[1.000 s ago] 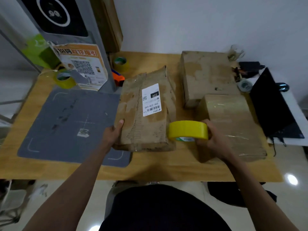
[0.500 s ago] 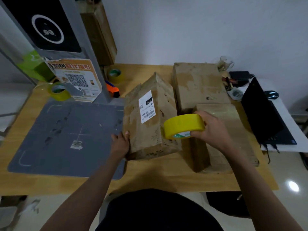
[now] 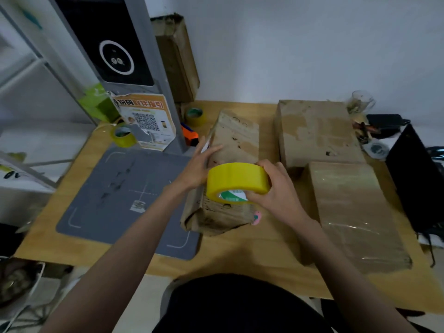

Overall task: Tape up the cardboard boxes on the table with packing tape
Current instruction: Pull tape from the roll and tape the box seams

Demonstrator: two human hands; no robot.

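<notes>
A worn cardboard box [image 3: 234,145] stands on its side in the middle of the wooden table [image 3: 240,255]. My left hand [image 3: 199,164] rests on its upper left edge with the fingers spread over the top face. My right hand [image 3: 271,191] grips a yellow roll of packing tape [image 3: 236,182] just above the near part of that box. A second box [image 3: 314,131] lies flat at the back right. A third box [image 3: 353,212], wrapped in clear tape, lies at the front right.
A grey mat [image 3: 115,195] covers the table's left part, with a grey scanner stand [image 3: 115,44] behind it. Two more tape rolls [image 3: 122,137] [image 3: 195,116] and an orange tool [image 3: 189,137] sit at the back. A black laptop [image 3: 415,179] and clutter fill the right edge.
The middle box has turned from lying flat to standing on its side. My left hand went from its near corner up to its top edge. My right hand brought the yellow roll over the box.
</notes>
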